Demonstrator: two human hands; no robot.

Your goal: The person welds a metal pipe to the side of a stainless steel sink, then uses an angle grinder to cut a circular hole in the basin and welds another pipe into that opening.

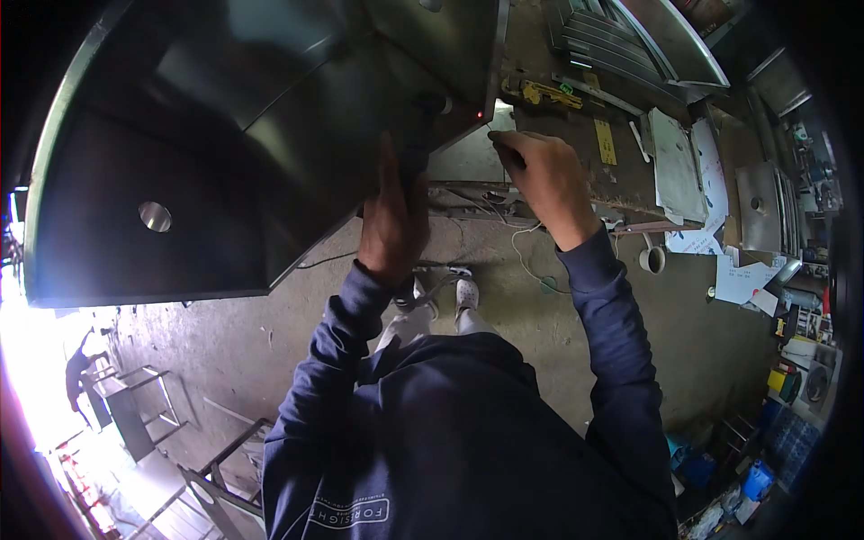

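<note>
a big steel box [207, 162] with a round hole fills the view from 9 to 12 o'clock, tipped up on its side. the left hand [393, 220] lies flat on it, fingers straight and pressed together, most likely to hold it steady. at 1 o'clock the right hand [544, 180] curls its fingers tight on a thin dark tool [508, 155], tip at the box's edge. behind is a tabletop [630, 171] with papers [679, 166]. a white cup [652, 260] sits on the floor at 3 o'clock; its inside cannot be seen.

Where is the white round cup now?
Head view, right side: the white round cup stands on the concrete floor, below and right of the right hand.
</note>
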